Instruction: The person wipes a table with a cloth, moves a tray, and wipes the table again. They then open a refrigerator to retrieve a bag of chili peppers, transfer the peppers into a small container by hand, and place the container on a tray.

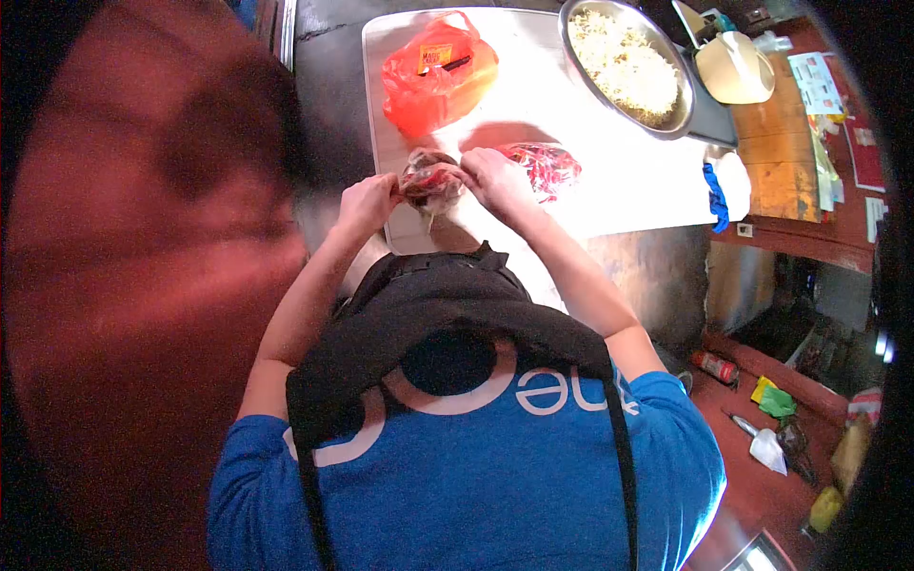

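A small clear plastic bag (433, 181) with dark and reddish contents is stretched between my two hands at the table's near edge. My left hand (369, 203) pinches its left side with the fingers closed. On the other side, my right hand (497, 181) grips the bag's upper right edge, fingers bent and closed. Just right of that hand lies a second clear plastic bag (552, 173) with red contents, partly hidden behind the hand. Beyond them a translucent red-orange plastic bag (433, 100) with a yellow label stands on the white table (628, 186).
A large metal bowl (687, 105) filled with pale shredded food sits at the back right. Near it are a cream-coloured container (733, 68) and a blue cloth (716, 198) at the table's right edge. Papers (817, 84) lie on a wooden surface farther right.
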The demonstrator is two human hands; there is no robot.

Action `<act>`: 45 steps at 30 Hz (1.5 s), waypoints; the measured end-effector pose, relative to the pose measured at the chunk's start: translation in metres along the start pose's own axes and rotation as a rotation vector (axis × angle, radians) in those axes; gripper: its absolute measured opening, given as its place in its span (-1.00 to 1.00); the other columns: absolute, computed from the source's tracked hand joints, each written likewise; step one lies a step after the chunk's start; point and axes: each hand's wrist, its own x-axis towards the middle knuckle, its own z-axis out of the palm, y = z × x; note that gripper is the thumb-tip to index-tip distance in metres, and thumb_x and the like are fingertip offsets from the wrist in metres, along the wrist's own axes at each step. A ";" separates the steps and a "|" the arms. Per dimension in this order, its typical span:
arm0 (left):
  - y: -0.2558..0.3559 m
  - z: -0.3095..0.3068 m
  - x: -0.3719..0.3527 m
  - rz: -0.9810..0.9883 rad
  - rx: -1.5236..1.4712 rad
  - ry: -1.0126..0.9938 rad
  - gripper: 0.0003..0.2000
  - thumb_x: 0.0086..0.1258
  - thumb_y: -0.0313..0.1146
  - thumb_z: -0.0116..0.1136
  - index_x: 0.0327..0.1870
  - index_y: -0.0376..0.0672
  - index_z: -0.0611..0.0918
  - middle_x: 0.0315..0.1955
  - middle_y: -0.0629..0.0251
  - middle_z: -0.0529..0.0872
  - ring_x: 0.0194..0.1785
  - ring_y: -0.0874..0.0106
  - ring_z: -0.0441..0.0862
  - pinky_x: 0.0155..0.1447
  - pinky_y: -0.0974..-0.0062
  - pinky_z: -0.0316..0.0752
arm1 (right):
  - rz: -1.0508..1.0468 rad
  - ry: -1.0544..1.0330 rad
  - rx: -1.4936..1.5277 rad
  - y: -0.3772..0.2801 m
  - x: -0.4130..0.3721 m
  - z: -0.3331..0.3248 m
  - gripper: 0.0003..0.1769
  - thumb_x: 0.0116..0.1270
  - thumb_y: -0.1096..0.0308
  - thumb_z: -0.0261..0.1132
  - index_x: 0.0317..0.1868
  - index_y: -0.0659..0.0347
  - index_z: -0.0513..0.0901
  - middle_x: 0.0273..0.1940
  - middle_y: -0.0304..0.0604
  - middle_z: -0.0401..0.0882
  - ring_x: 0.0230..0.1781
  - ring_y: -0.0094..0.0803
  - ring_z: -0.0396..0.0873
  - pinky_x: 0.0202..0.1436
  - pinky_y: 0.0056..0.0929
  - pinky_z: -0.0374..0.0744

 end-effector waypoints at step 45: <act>0.009 -0.037 0.024 0.211 -0.599 0.142 -0.63 0.22 -0.30 0.28 0.04 -0.20 0.59 -0.10 0.10 0.66 -0.01 0.24 0.63 0.10 0.38 0.48 | 0.159 -0.027 0.411 -0.014 0.034 0.002 -0.87 0.21 0.40 0.25 -0.23 0.22 0.60 -0.28 -0.03 0.57 -0.21 -0.08 0.57 -0.11 -0.25 0.54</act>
